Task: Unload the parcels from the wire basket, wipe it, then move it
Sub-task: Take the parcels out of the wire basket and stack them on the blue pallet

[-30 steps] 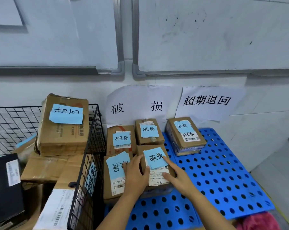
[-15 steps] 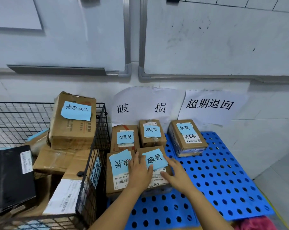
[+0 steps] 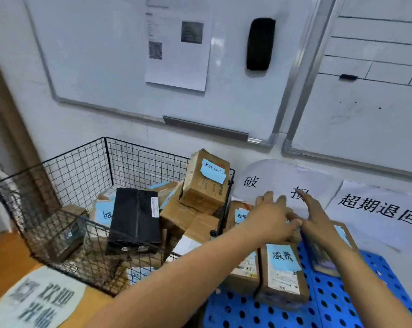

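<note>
Black wire-mesh basket (image 3: pixel 49 161) is sitting on an orange surface, holding creased cardboard parcels (image 3: pixel 206 183) with blue notes and a matte black pouch (image 3: pixel 134 216). Right of the basket, taped boxes (image 3: pixel 280 268) are lying on a blue perforated pallet (image 3: pixel 330 301). Over them the right hand (image 3: pixel 318 221) is hovering, fingers spread and holding nothing. The left hand (image 3: pixel 271 216) is hiding its fingertips, so its grip is unreadable.

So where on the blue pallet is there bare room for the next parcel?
Bare: the near edge of the blue pallet, in front of the labelled front box, and its right side past the right-hand box. Crowded: the back-left corner beside the wire basket, under the left hand and right hand.
</note>
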